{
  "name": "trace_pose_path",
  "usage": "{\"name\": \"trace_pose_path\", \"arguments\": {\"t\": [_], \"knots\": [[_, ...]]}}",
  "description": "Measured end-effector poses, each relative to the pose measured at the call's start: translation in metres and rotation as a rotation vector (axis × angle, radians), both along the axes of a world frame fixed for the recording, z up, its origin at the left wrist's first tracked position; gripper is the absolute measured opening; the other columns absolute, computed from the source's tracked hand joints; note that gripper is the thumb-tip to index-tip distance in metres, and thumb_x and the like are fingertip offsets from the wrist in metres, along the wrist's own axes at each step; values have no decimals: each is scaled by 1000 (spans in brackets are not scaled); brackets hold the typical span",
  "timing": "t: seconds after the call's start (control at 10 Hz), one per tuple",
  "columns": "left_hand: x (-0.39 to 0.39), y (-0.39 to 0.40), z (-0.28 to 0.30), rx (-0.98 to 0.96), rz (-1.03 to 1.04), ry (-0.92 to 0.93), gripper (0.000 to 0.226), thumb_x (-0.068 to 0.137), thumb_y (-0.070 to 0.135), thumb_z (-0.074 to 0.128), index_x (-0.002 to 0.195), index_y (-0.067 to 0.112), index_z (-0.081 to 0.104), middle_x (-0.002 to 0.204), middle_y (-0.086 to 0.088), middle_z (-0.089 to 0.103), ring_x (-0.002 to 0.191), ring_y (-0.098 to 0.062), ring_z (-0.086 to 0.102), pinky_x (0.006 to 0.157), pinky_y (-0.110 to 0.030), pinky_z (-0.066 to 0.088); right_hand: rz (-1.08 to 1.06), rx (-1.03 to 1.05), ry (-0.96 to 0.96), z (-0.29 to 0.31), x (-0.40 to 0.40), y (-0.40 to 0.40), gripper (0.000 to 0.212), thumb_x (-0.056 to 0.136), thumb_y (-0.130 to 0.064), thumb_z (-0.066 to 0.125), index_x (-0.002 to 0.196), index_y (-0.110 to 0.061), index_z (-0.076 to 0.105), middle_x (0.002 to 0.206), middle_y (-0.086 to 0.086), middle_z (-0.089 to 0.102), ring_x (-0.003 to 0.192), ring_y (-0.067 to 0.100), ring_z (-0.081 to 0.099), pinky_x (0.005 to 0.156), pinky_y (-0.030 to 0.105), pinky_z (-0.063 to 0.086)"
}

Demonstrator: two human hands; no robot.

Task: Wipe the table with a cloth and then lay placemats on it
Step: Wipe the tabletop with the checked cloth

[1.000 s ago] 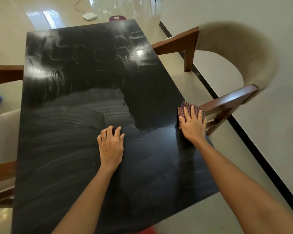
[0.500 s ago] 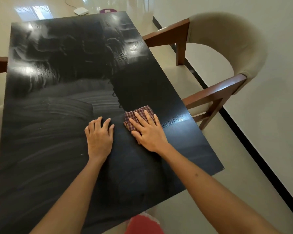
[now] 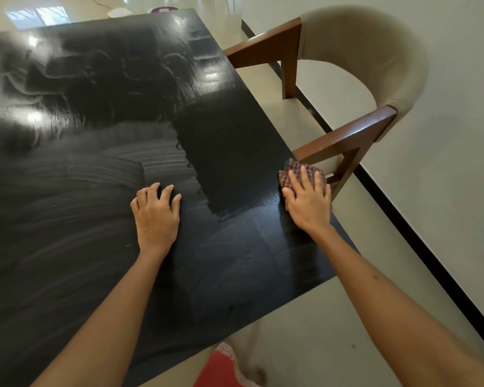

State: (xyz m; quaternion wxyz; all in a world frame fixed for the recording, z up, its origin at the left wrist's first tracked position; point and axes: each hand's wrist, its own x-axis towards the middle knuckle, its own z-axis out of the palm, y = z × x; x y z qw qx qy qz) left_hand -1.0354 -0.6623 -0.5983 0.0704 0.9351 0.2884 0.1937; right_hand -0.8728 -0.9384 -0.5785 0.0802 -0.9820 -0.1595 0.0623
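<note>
My right hand [image 3: 308, 201] presses the cloth [image 3: 302, 173] flat, fingers straight, right of centre; my left hand [image 3: 155, 216] rests on the table [image 3: 67, 219], fingers curled, tips hidden.

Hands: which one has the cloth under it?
The right hand, at the table's right edge by the chair, presses flat on the checked cloth. The left hand rests on bare tabletop.

One black table [image 3: 95, 219] is seen; one checked cloth [image 3: 302, 171] is counted; two hands, left [image 3: 155, 216] and right [image 3: 308, 202], are shown; one full armchair [image 3: 355, 79] is visible.
</note>
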Motion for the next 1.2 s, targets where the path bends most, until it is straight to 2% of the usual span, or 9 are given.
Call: {"name": "trace_pose_path", "arguments": {"t": [0.1,0.3,0.4,0.5,0.7,0.8,0.9,1.0,1.2], "knots": [[-1,0,-1,-2,2,6,35,96,31,51,121,9,62,124,-15,56,114,-32,46,96,-47,36,163,5,11,1,-35,18,54,101,-53,21,152,-40,15,163,-7,4,150,23,-4,118,49,-7],[0,-1,0,-1,-4,-5,35,96,30,51,121,8,63,123,-16,56,114,-33,45,96,-48,35,473,50,-29,-5,-116,57,55,97,-54,26,148,-37,34,160,-6,23,150,26,9,119,53,2],[0,-2,1,-7,-3,-3,35,97,30,50,121,8,63,124,-15,56,114,-33,45,96,-47,34,543,51,-50,-7,-120,49,53,98,-53,28,148,-37,32,160,-7,23,150,26,9,120,52,4],[-1,-1,1,-13,-6,-14,35,97,30,50,120,7,63,124,-16,56,114,-33,45,96,-48,34,477,48,-64,-7,-105,33,54,96,-53,29,147,-37,37,158,-7,27,149,26,14,120,52,8],[-1,-1,1,-22,-5,-10,36,97,31,49,120,7,63,124,-16,56,115,-33,44,97,-48,34,134,-33,-32,-4,-54,-32,58,97,-57,11,153,-40,11,163,-8,5,150,23,-5,117,44,-14],[-1,-1,2,-27,-9,-7,36,97,31,49,121,7,62,124,-16,56,115,-34,44,97,-48,34,-40,-10,-29,-4,-43,-53,63,94,-59,9,153,-38,17,163,-5,10,150,27,-1,120,49,-3],[-2,-2,2,-28,-11,2,38,97,33,47,122,8,62,125,-15,55,116,-34,44,97,-48,33,-81,6,-19,-2,-43,-55,65,93,-59,9,153,-35,21,163,-1,14,150,29,3,120,48,0],[-1,-2,3,-22,-15,-6,38,97,33,48,121,7,62,124,-17,55,115,-35,44,96,-49,33,6,-20,-22,-1,-62,-47,61,96,-57,12,153,-37,19,163,-4,12,150,26,2,117,47,-8],[-1,-2,3,-27,-18,-3,37,97,32,49,121,7,62,124,-17,55,115,-35,42,96,-49,33,359,67,-54,-3,-154,-10,52,98,-51,33,147,-35,36,158,-3,29,148,29,19,116,55,11]]}}
